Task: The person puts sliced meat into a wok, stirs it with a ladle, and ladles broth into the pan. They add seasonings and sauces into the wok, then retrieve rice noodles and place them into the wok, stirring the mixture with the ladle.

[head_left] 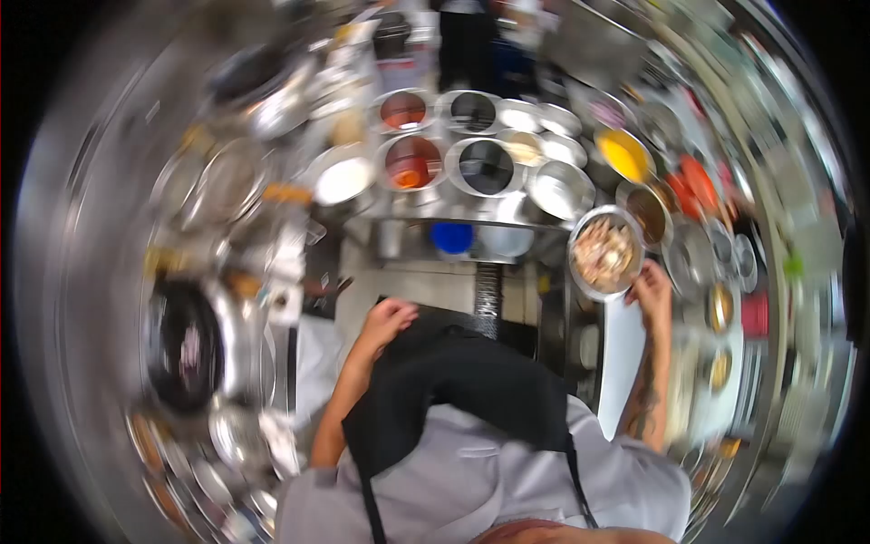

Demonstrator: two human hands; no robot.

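Note:
My right hand (651,292) grips the near rim of a round metal bowl (577,277). Inside the bowl are pale and brownish food pieces (604,253) that look like cut meat; the blur hides their exact kind. The bowl is at the right end of the metal counter, beside other containers. My left hand (391,319) hangs in front of my black apron (471,363), its fingers loosely bent and nothing visible in them.
Several metal pots with red and dark liquids (485,168) stand on the metal counter (426,210) ahead. Yellow liquid (623,154) fills a container at the right. A large dark wok (186,344) is at the left. A person in dark clothes (467,45) stands beyond the counter.

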